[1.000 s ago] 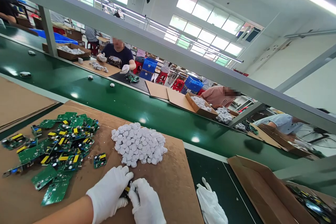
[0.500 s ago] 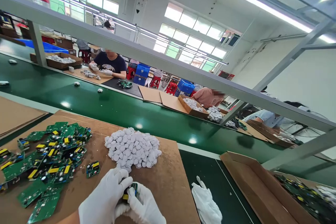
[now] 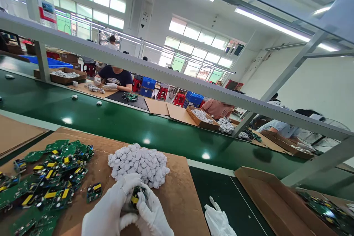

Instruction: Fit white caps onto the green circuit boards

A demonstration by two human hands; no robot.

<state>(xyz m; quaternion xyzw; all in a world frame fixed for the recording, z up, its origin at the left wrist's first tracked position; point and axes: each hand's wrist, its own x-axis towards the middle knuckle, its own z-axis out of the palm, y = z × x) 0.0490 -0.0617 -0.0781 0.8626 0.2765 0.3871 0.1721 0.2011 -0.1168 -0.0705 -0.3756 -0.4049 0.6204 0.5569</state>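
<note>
Pinching a small green circuit board (image 3: 135, 198) from both sides, over a cardboard sheet (image 3: 179, 191): steadying with the curled fingers of the left hand (image 3: 112, 204), pressing against the board with the thumb and fingertips of the right hand (image 3: 152, 210). Now showing more green and a yellow block between the gloves than a second ago, when mostly hidden by the fingers. Apparently turned without being let go, so probably in mid-handling rather than finished. Too covered to tell the fine contact at the fingertips.

Just left on the same sheet, a lone circuit board (image 3: 94, 192), then a pile of circuit boards (image 3: 59, 177), both seemingly untouched over this second. Just beyond the hands, a heap of white discs (image 3: 138, 164), now partly overlapped in view by the left glove. To the right, on the dark green table (image 3: 201, 182), a crumpled white glove (image 3: 218, 221) and an open cardboard tray (image 3: 276, 195).

Farther, on the green belt (image 3: 171, 129), small white pieces (image 3: 99, 103), seemingly shifted a little leftward. Across it, a co-worker (image 3: 117, 78) with gloved hands now closer together. Above, newly in full view, a red-capped bottle (image 3: 46, 9).
</note>
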